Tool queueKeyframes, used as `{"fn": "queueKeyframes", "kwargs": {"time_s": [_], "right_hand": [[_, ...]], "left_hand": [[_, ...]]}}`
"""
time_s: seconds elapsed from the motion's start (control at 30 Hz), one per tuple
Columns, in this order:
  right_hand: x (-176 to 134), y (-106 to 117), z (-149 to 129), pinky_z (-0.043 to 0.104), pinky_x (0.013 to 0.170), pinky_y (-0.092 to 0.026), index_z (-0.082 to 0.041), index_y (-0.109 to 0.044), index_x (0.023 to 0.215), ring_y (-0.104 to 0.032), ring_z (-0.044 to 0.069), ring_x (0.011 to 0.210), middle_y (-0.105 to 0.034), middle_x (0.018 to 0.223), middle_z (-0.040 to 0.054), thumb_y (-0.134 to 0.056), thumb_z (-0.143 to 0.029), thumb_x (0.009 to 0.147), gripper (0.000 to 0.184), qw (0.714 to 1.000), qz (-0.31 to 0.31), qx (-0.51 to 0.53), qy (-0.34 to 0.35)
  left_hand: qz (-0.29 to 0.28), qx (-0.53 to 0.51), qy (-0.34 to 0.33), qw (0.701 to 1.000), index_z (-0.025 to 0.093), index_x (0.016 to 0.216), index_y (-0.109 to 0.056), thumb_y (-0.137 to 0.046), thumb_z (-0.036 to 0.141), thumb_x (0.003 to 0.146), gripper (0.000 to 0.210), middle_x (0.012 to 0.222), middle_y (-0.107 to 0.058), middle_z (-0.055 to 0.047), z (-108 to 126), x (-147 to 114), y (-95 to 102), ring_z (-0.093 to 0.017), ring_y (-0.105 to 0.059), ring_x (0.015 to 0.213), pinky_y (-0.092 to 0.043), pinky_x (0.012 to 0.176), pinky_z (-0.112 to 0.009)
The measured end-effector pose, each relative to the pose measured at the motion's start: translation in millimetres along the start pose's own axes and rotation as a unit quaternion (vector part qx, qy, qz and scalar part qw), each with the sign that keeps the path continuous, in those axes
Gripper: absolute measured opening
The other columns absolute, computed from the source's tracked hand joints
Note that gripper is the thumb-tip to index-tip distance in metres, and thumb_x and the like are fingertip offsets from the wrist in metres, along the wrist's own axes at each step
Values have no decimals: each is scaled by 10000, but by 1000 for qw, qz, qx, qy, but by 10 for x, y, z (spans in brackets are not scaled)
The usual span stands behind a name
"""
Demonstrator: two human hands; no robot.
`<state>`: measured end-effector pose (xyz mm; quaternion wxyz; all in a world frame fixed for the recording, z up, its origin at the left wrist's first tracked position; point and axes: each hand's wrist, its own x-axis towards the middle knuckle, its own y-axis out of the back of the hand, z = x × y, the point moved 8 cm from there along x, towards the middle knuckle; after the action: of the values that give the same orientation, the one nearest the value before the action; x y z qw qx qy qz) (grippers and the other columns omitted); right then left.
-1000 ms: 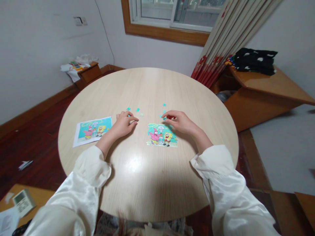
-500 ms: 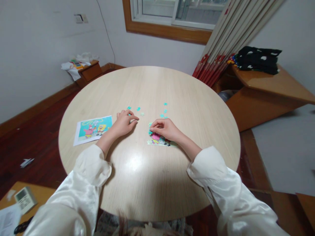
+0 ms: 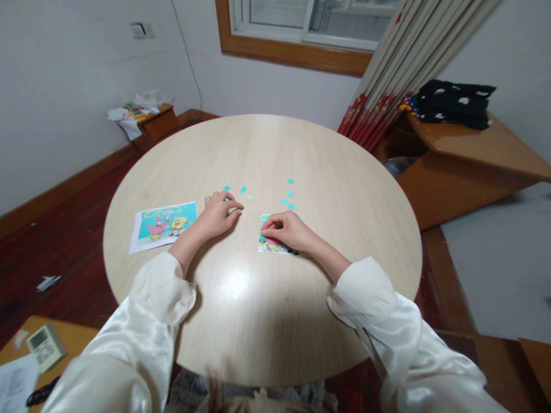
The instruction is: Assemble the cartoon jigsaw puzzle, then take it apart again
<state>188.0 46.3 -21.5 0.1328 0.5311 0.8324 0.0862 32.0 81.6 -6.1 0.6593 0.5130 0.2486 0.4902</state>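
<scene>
Seven fully visible pieces [image 3: 290, 181] lie beyond one half-covered puzzle [image 3: 271, 249]; right fingers [image 3: 272, 219] pinch one teal piece [image 3: 262, 238], left fingers [image 3: 232, 205] part slightly, hold unclear.

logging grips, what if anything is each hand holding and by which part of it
The right hand seems to pinch a teal puzzle piece; which part is gripped can't be told. No held thing shows in the left hand.

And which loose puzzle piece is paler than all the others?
The pale green piece on the table, just beyond the left hand's fingertips. The other loose pieces in plain view are turquoise.
</scene>
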Motion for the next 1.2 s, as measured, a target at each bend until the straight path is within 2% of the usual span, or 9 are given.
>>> {"fn": "queueKeyframes", "kwargs": {"time_s": [0.53, 0.93, 1.07, 1.2], "right_hand": [[-9, -14, -36, 240, 573, -412, -165, -664, 632, -547, 104, 569, -632, 595, -9, -667, -165, 713, 81, 998, -20, -55, 15], [-45, -10, -181, 244, 646, -400, -145, -684, 686, -515, 98, 648, -577, 688, -5, -677, -90, 749, 84, 977, -5, -202, 67], [-36, -19, -179, 242, 647, -398, -146, -675, 686, -514, 97, 652, -566, 692, -8, -676, -83, 753, 91, 976, -6, -206, 70], [-21, -27, -158, 237, 644, -393, -145, -661, 683, -507, 93, 645, -556, 685, -16, -683, -81, 738, 87, 978, -4, -200, 67]], "left_hand": [[-4, 2, 6, 1000, 206, 1014, -718, -506, 267, 874, 261, 1060, -564, -94, 8, 4, 2, -281, -471, 1049, -319, 926, -475], [2, 3, 3, 1000, 202, 1011, -702, -533, 253, 870, 226, 1044, -562, -85, 23, 4, 19, -273, -474, 1038, -318, 905, -450], [13, -18, -10, 1000, 197, 958, -663, -595, 315, 862, 166, 1013, -558, -69, 92, -4, 63, -255, -472, 1013, -316, 889, -417], [-1, -47, -41, 998, 176, 827, -559, -689, 377, 803, 240, 939, -541, -40, 258, -28, 95, -229, -468, 962, -316, 867, -371]]}}
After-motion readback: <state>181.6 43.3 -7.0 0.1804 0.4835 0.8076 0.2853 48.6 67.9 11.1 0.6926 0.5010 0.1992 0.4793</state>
